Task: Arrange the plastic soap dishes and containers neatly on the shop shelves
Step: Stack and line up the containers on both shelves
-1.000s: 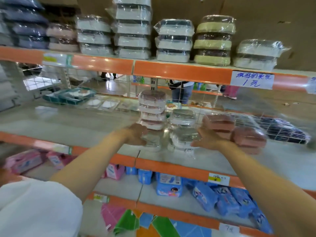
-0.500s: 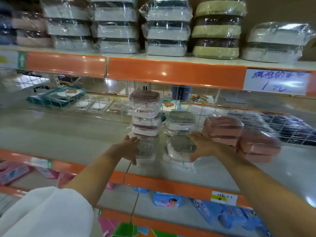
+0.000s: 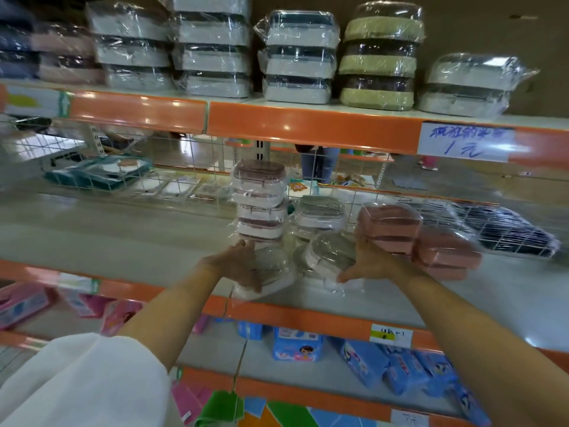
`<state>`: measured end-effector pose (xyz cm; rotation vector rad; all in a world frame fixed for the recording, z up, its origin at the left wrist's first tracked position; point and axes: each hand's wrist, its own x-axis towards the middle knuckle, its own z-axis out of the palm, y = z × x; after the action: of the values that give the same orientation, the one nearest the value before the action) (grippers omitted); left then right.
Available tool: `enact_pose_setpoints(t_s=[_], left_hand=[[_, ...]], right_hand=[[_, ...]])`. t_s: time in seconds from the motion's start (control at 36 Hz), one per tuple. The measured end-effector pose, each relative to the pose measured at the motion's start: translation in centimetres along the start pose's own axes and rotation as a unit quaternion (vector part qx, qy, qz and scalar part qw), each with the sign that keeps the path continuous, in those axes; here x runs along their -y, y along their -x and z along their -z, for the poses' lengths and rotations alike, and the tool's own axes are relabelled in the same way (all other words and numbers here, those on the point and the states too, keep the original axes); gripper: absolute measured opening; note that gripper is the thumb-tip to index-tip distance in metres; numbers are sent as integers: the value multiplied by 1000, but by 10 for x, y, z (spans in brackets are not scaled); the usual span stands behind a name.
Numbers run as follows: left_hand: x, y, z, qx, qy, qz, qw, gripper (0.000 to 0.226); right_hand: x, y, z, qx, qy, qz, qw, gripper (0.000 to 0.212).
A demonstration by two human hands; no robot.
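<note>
On the middle shelf (image 3: 123,241) stands a tall stack of wrapped soap dishes with brown lids (image 3: 260,201). Below it, a clear soap dish (image 3: 274,272) lies at the shelf's front edge, and my left hand (image 3: 237,266) grips its left side. To the right are wrapped grey-lidded dishes (image 3: 320,211) and a tilted grey-lidded pack (image 3: 331,255). My right hand (image 3: 369,263), thumb spread, presses against that pack's right side. Just right of it lie two packs of pink dishes (image 3: 389,224), touching my fingers.
The top shelf holds stacks of wrapped white containers (image 3: 297,57) and green ones (image 3: 380,57). A wire grid (image 3: 191,155) backs the middle shelf, with teal trays (image 3: 92,174) behind it. Dark packs (image 3: 505,229) lie far right. Blue packets (image 3: 297,346) fill the shelf below.
The view has come closer to the shelf. Both hands have dropped lower around the bottom dishes, and the clear dish now sits at the shelf's front edge.
</note>
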<state>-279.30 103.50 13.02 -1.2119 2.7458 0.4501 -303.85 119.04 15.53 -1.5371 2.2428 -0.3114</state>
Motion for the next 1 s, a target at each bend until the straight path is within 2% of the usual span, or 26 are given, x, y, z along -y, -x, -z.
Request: enact_pose_setpoints(t_s=[0.08,0.17,0.22,0.31,0.39,0.44,0.53,0.61,0.72,0.78,0.86,0.94,1.0], left_hand=[[-11,16,7,18,21,-21,999,94],[-27,32,10,23,6,-56,998,90],[-39,43,13,26,13,-78,997,82],[-61,60,22,38,24,-105,993,70],[-88,76,34,61,30,-142,988,81],[-108,85,45,74,33,-165,983,79],[-139,98,61,87,32,-198,976,74],[-167,112,77,96,43,-221,970,71],[-198,126,101,90,49,-258,961,79],[-210,131,116,86,48,-268,958,68],[-225,140,141,71,42,-288,954,52],[-235,151,169,51,55,-303,950,49],[-240,158,187,33,72,-313,946,52]], right_hand=[[-2,21,5,-19,-63,20,998,114],[-3,49,10,-35,-79,34,996,78],[-2,71,15,-40,-101,32,994,67],[-6,104,24,-48,-97,-7,994,72],[-11,140,41,-39,-81,-77,993,77],[-13,166,54,-57,-88,-77,992,90],[-13,205,73,-72,-99,-81,989,96],[-13,240,92,-98,-105,-107,984,92],[-13,275,121,-146,-99,-118,977,69],[-11,290,136,-155,-119,-110,974,74],[-3,306,159,-177,-138,-92,970,70],[2,312,184,-196,-154,-70,966,78],[6,313,198,-210,-166,-52,962,73]])
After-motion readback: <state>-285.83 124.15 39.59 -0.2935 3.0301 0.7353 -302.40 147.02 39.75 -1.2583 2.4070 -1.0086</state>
